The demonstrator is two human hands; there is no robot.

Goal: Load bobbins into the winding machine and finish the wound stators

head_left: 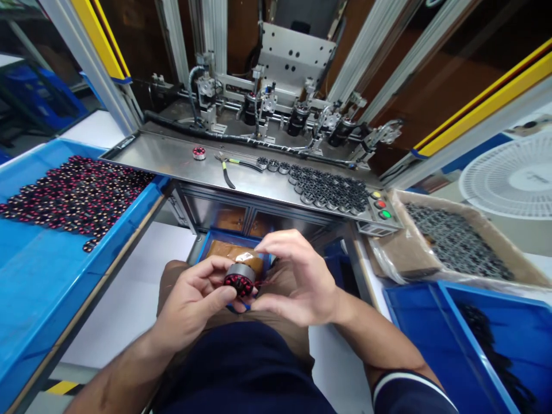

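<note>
A motor stator (240, 278) with a grey metal ring and dark red copper windings is held above my lap. My left hand (196, 296) grips it between thumb and fingers from the left side. To its right, my right hand (299, 282) is curved with thumb and fingers spread apart, close to the stator. Thin red wires (269, 279) run from the stator toward the right hand, and no grip on them shows. Behind, on the metal ledge, lie one wound stator (199, 153) and cutters with yellow-green and black handles (228, 173).
Bare stator cores (330, 187) crowd the ledge's right half beside a button box (382, 207). A winding machine (276, 109) stands behind. Left is a blue tray (43, 253) of wound stators; right are a carton (457, 241) of cores and a blue bin (425, 310). A fan (513, 178) stands far right.
</note>
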